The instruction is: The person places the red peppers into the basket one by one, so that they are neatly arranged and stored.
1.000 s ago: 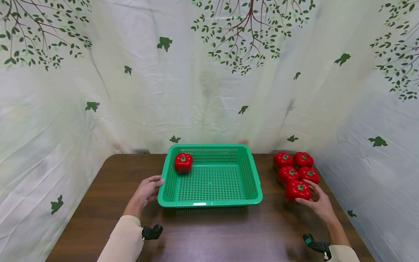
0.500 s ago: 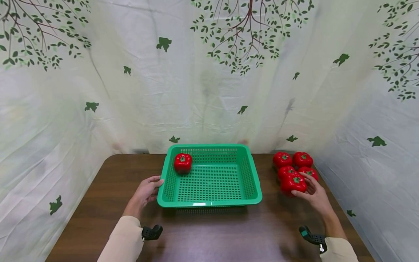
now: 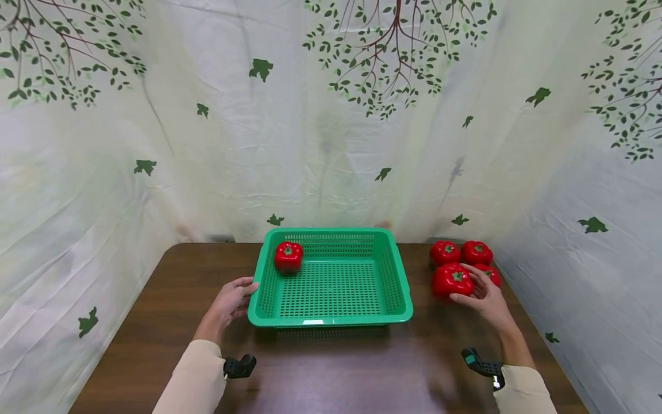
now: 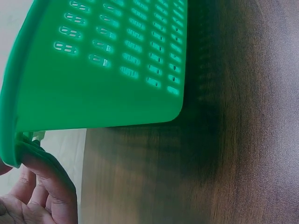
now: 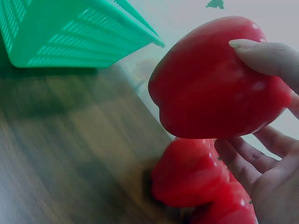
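In the head view, the right hand [image 3: 483, 296] holds a red pepper [image 3: 449, 282] above the surface [image 3: 331, 379], beside the other peppers [image 3: 476, 252], while the left hand [image 3: 230, 303] grips the green basket [image 3: 362, 319]. In the left wrist view, fingers hook under its rim, a sound hold on seemingly light plastic. In the right wrist view, the pepper's glossy skin looks firm but slippery, favouring thumb and fingers across opposite sides.
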Demonstrator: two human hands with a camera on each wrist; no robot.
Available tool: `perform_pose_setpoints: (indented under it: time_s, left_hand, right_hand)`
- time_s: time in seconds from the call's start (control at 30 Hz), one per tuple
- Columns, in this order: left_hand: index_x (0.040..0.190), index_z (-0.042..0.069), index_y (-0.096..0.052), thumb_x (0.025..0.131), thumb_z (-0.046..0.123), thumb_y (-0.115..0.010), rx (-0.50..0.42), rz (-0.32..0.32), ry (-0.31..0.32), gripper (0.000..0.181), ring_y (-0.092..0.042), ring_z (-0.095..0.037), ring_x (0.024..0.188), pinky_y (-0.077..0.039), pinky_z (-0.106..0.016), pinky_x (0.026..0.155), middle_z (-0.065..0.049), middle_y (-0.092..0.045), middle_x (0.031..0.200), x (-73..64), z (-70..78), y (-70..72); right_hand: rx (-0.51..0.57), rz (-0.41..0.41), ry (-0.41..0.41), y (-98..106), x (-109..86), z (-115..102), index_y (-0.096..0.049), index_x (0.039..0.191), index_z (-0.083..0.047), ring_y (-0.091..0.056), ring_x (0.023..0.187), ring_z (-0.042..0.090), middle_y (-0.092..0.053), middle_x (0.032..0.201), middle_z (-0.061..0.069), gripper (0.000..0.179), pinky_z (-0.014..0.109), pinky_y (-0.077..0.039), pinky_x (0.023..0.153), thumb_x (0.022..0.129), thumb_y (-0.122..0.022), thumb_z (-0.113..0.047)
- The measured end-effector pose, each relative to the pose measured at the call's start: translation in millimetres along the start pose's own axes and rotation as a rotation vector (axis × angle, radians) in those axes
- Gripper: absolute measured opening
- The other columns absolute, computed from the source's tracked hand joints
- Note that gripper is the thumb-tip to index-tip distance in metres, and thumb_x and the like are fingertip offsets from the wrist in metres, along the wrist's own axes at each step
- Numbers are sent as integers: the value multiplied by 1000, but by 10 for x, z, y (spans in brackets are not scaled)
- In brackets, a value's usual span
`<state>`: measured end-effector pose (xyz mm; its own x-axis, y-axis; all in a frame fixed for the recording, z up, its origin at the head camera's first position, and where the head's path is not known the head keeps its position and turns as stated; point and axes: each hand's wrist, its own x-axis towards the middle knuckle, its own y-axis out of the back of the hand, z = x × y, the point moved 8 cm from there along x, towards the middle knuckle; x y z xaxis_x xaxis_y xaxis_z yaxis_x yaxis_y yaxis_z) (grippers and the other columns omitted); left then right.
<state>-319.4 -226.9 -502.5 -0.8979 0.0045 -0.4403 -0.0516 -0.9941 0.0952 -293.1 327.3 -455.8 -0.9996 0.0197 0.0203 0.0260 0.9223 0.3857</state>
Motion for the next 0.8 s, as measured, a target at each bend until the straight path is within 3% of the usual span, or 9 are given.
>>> perform_pose_setpoints:
  time_s: [0.07, 0.17, 0.3, 0.57, 0.8]
  left_hand:
    - [141, 0, -39, 100, 26, -53, -2, -1, 1, 51, -67, -14, 85, -54, -31, 73, -4, -67, 103, 2, 2, 1]
    - [141, 0, -39, 100, 26, -53, 3, 0, 3, 51, -67, -14, 84, -54, -30, 72, -4, -67, 103, 2, 8, 9]
    - [141, 1, -40, 100, 26, -52, 17, 2, 4, 50, -67, -15, 85, -53, -31, 73, -7, -66, 107, -1, 18, 15]
    - [141, 0, -40, 100, 27, -52, 24, 0, -2, 50, -67, -15, 86, -53, -31, 73, -9, -65, 110, -13, 21, 7]
    - [141, 0, -41, 100, 27, -53, 28, 1, -9, 51, -67, -16, 86, -53, -31, 73, -11, -65, 111, -22, 12, 7]
  right_hand:
    - [-10, 0, -12, -18, 30, -18, -26, 150, -11, -34, 130, 42, -31, 149, 22, 81, 20, -47, 84, 86, -74, -25]
    - [-12, -2, -27, -43, 90, -58, -25, 151, -13, -31, 133, 44, -28, 151, 22, 83, 36, -48, 93, 85, -75, -27]
    - [-2, -8, -28, -88, 180, -123, -24, 151, -12, -27, 134, 46, -25, 152, 23, 85, 56, -42, 98, 85, -75, -26]
    - [6, -16, 20, -205, 322, -253, -26, 150, -12, -28, 134, 47, -27, 151, 23, 83, 60, -39, 99, 85, -75, -25]
    - [67, -24, 30, -318, 433, -348, -30, 149, -15, -33, 133, 40, -31, 151, 17, 79, 49, -45, 96, 84, -75, -24]
